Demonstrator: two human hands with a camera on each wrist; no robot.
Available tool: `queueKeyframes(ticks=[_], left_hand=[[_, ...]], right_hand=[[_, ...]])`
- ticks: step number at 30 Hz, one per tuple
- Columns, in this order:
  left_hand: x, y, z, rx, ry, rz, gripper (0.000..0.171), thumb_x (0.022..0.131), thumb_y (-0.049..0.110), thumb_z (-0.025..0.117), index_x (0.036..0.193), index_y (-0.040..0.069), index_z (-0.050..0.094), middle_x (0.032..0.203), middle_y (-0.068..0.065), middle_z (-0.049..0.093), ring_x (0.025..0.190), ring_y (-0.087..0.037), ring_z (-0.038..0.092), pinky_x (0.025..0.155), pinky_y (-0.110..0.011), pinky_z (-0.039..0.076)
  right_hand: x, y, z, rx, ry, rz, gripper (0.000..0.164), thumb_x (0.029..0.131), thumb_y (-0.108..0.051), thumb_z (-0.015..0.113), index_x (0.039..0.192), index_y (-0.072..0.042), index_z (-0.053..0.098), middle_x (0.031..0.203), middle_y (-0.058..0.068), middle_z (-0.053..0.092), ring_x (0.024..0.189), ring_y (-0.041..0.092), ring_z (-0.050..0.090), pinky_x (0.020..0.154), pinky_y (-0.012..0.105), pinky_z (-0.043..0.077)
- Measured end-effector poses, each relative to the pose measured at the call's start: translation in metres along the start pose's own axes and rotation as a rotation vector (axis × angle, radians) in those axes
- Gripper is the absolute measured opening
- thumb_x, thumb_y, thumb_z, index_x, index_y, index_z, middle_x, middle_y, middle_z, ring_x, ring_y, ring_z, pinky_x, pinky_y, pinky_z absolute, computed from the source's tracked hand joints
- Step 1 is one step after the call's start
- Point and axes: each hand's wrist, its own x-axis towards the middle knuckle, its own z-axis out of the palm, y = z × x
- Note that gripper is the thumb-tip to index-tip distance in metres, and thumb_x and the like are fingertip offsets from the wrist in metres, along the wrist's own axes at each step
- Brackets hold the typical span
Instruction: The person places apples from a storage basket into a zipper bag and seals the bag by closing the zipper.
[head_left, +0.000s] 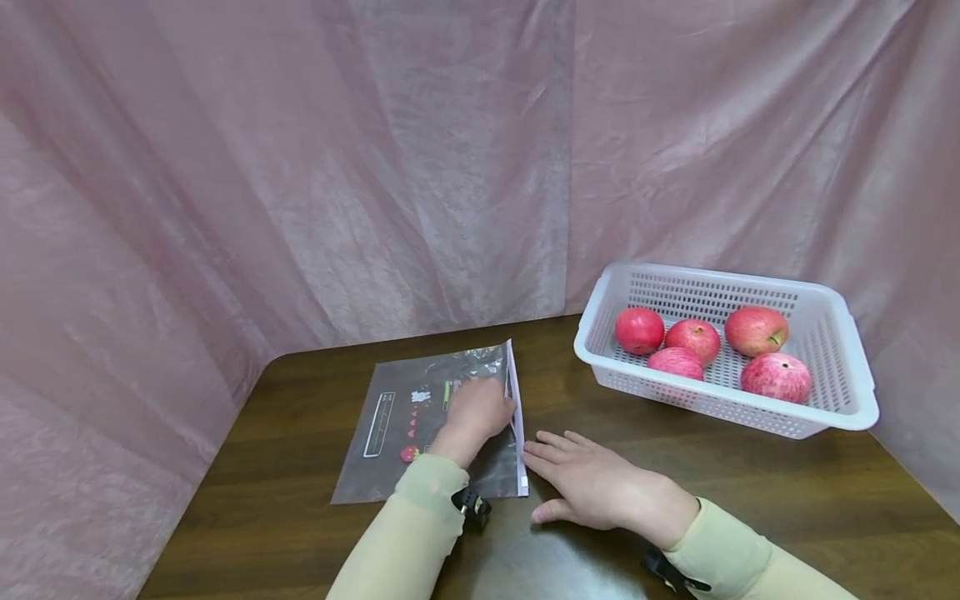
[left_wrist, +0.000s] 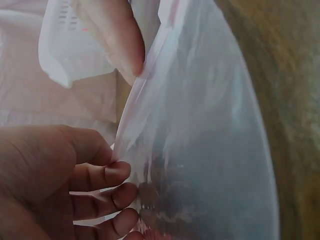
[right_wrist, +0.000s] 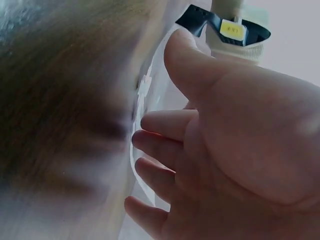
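Observation:
A see-through zip bag (head_left: 356,475) with red and white prints lies flat on the table, its pale purple zip strip (head_left: 520,467) on the right. My left hand (head_left: 477,408) is over the bag near that strip. In the left wrist view, thumb and fingers of the left hand (left_wrist: 50,170) pinch the bag's edge, and the film (left_wrist: 210,125) stands raised beside them. Flat, with fingers spread, my right hand (head_left: 600,483) rests palm down by the strip, fingertips right at it. From below, the right hand (right_wrist: 225,150) shows straight fingers and holds nothing.
A white perforated basket (head_left: 667,392) stands at the back right, holding several red apples, one of them a streaked apple (head_left: 776,377). Pink cloth (head_left: 450,167) hangs behind the brown wooden table (head_left: 262,467). A dark band (head_left: 471,507) sits on the left wrist.

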Motion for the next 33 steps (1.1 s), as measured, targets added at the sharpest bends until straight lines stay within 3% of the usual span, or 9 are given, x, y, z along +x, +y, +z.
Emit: queueKeyframes(ticks=[3, 6, 12, 17, 20, 21, 23, 27, 33], left_hand=[[-0.015, 0.004, -0.016, -0.05, 0.004, -0.002, 0.029, 0.101, 0.036, 0.07, 0.09, 0.011, 0.081, 0.107, -0.014, 0.08, 0.097, -0.039, 0.075, 0.083, -0.054, 0.059], [-0.033, 0.013, -0.042, -0.084, -0.008, -0.009, 0.03, 0.103, 0.028, 0.068, 0.079, 0.011, 0.075, 0.1, -0.013, 0.079, 0.093, -0.037, 0.075, 0.083, -0.052, 0.06], [-0.04, 0.005, -0.043, -0.204, 0.038, 0.017, 0.036, 0.101, 0.02, 0.063, 0.065, 0.016, 0.059, 0.07, -0.004, 0.065, 0.067, -0.028, 0.062, 0.071, -0.047, 0.055], [-0.043, -0.006, -0.038, -0.281, 0.099, 0.075, 0.03, 0.098, 0.021, 0.062, 0.068, 0.018, 0.061, 0.063, 0.002, 0.057, 0.062, -0.023, 0.054, 0.063, -0.044, 0.049], [-0.046, -0.009, -0.04, -0.297, 0.117, 0.085, 0.025, 0.099, 0.021, 0.063, 0.075, 0.018, 0.067, 0.068, 0.001, 0.06, 0.064, -0.024, 0.055, 0.063, -0.043, 0.048], [-0.05, -0.005, -0.048, -0.296, 0.101, 0.065, 0.022, 0.098, 0.018, 0.064, 0.077, 0.016, 0.069, 0.069, 0.0, 0.062, 0.065, -0.025, 0.056, 0.064, -0.044, 0.049], [-0.051, -0.006, -0.05, -0.293, 0.112, 0.053, 0.02, 0.1, 0.02, 0.064, 0.082, 0.017, 0.072, 0.073, 0.0, 0.065, 0.066, -0.025, 0.058, 0.065, -0.043, 0.049], [-0.055, -0.006, -0.059, -0.269, 0.155, 0.029, 0.021, 0.101, 0.021, 0.064, 0.082, 0.017, 0.072, 0.074, -0.001, 0.066, 0.067, -0.026, 0.06, 0.064, -0.045, 0.051], [-0.062, -0.007, -0.071, -0.262, 0.231, 0.027, 0.024, 0.103, 0.021, 0.064, 0.079, 0.016, 0.067, 0.071, -0.003, 0.064, 0.064, -0.028, 0.06, 0.062, -0.049, 0.051]], right_hand=[[0.001, 0.002, -0.001, 0.013, 0.015, 0.0, 0.079, 0.103, -0.058, 0.069, 0.159, -0.002, 0.057, 0.164, 0.014, 0.054, 0.157, 0.038, 0.042, 0.125, 0.06, 0.034], [0.002, 0.006, 0.001, 0.019, 0.035, -0.003, 0.078, 0.104, -0.056, 0.069, 0.158, -0.001, 0.057, 0.163, 0.015, 0.055, 0.157, 0.039, 0.043, 0.125, 0.06, 0.034], [0.008, 0.008, -0.001, -0.038, 0.096, -0.017, 0.071, 0.106, -0.052, 0.068, 0.155, -0.002, 0.061, 0.158, 0.015, 0.06, 0.153, 0.038, 0.048, 0.123, 0.06, 0.037], [0.018, 0.007, -0.006, -0.064, 0.194, 0.024, 0.052, 0.106, -0.04, 0.073, 0.145, -0.005, 0.07, 0.144, 0.011, 0.071, 0.141, 0.033, 0.062, 0.115, 0.056, 0.048], [0.029, 0.008, -0.008, -0.013, 0.262, 0.085, 0.039, 0.105, -0.034, 0.074, 0.135, -0.008, 0.077, 0.13, 0.008, 0.077, 0.124, 0.031, 0.072, 0.1, 0.054, 0.057], [0.032, 0.008, -0.008, 0.016, 0.281, 0.113, 0.036, 0.105, -0.032, 0.075, 0.132, -0.009, 0.079, 0.126, 0.007, 0.078, 0.119, 0.03, 0.074, 0.095, 0.053, 0.059], [0.039, 0.007, -0.01, 0.074, 0.302, 0.172, 0.031, 0.105, -0.031, 0.075, 0.127, -0.01, 0.081, 0.12, 0.004, 0.08, 0.111, 0.029, 0.076, 0.088, 0.053, 0.06], [0.048, 0.005, -0.011, 0.153, 0.328, 0.238, 0.023, 0.104, -0.031, 0.076, 0.118, -0.014, 0.084, 0.11, 0.0, 0.081, 0.103, 0.028, 0.078, 0.083, 0.052, 0.06], [0.053, 0.004, -0.012, 0.24, 0.352, 0.254, 0.012, 0.104, -0.032, 0.076, 0.1, -0.023, 0.083, 0.089, -0.011, 0.076, 0.086, 0.019, 0.074, 0.076, 0.046, 0.057]])
